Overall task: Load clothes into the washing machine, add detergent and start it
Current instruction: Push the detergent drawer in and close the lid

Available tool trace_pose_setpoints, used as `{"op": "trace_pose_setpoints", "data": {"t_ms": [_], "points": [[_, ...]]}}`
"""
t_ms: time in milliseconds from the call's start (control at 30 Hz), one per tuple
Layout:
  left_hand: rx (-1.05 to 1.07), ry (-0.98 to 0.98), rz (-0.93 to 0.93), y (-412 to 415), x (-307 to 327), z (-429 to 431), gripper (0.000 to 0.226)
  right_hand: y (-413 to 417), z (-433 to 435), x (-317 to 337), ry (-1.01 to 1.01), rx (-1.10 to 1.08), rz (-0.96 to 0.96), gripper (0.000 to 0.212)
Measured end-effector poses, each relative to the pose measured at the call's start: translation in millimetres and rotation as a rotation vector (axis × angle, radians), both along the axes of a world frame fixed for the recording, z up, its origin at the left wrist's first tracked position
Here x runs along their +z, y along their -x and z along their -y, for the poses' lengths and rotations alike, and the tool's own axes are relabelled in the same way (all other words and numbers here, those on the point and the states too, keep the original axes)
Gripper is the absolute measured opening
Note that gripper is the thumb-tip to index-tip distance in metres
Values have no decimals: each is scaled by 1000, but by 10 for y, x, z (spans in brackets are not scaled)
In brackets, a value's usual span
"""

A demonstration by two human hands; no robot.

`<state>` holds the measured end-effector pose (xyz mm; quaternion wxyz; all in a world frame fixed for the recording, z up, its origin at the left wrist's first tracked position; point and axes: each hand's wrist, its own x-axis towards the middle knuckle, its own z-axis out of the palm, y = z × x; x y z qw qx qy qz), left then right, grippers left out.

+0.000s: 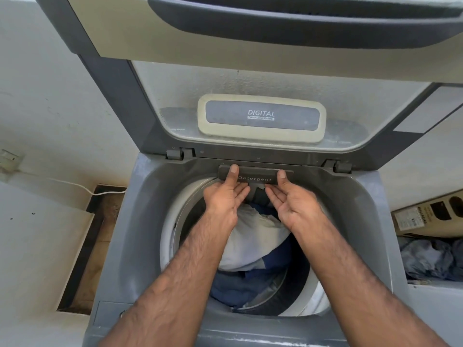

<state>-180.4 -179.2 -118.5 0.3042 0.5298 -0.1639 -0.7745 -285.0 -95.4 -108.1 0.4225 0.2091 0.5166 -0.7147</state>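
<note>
The grey top-loading washing machine (120, 236) stands with its lid (150, 126) raised. White and blue clothes (253, 241) fill the drum. At the back rim sits a dark drawer labelled "Detergent" (255, 178). My left hand (225, 194) has its thumb on the drawer's left end, with the fingers reaching under its lower edge. My right hand (293, 199) mirrors it on the right end, thumb on the front and fingers beneath. Both forearms reach over the drum.
A cardboard box (426, 216) and a heap of grey-blue clothes (431, 261) lie to the right of the machine. On the left are a white wall, a white cable (82, 187) and a dark floor gap (85, 246).
</note>
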Motion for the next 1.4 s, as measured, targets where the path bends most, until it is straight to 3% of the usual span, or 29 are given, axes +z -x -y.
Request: {"op": "trace_pose_setpoints", "data": {"t_ms": [267,367,533,633,733,800,900,1000,1133,1267,1400], "points": [[-220,72,113,-128,-24,59,76,-30,7,-20,-8,13,-37,24],[-347,128,214,-156,49,63,68,-41,-15,5,-35,71,-95,27],[-485,286,361,-229,318,87,51,2,-136,82,-194,310,-238,53],[-534,422,406,-299,533,70,42,15,-210,255,-296,474,-334,48],[-550,601,408,-395,805,22,34,-52,-242,688,-272,566,-424,38],[-568,778,427,-466,1030,-23,32,-131,-257,1067,-215,634,-559,30],[-584,1250,580,-539,1382,-120,31,-239,-285,1568,-186,665,-892,19],[-448,1663,635,-553,1784,-254,25,-353,-351,1955,-149,613,-1266,14],[-251,2052,695,-498,2207,-307,17,-473,-453,2328,-145,454,-1697,14],[-209,2173,895,-393,2469,-132,18,-342,-368,2450,-347,320,-2030,24],[-414,2077,1148,-308,2521,80,31,-171,-193,2413,-556,393,-2125,36]]}}
